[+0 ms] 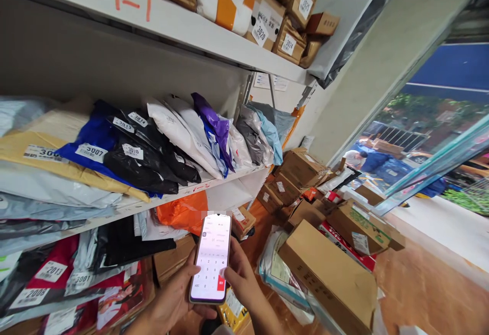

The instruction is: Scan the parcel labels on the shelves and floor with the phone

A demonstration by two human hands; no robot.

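A smartphone [210, 261] with a lit number keypad is held upright between my two hands in the lower middle of the head view. My left hand [178, 286] grips its left edge, the thumb lying over the keys on that side. Around the right edge curls my right hand [240, 274], its thumb at the red key. Behind the phone's top hangs an orange plastic bag [181, 210] on the lower shelf. A yellow parcel [234, 307] shows below my right hand.
Mailing bags with number labels, such as a black parcel [133, 164], fill the white shelf [198, 188] on the left. Boxes sit on the shelf overhead [171, 11]. Cartons, including a long cardboard box [332, 274], crowd the floor at right. Outside the doorway a person [355, 158] bends.
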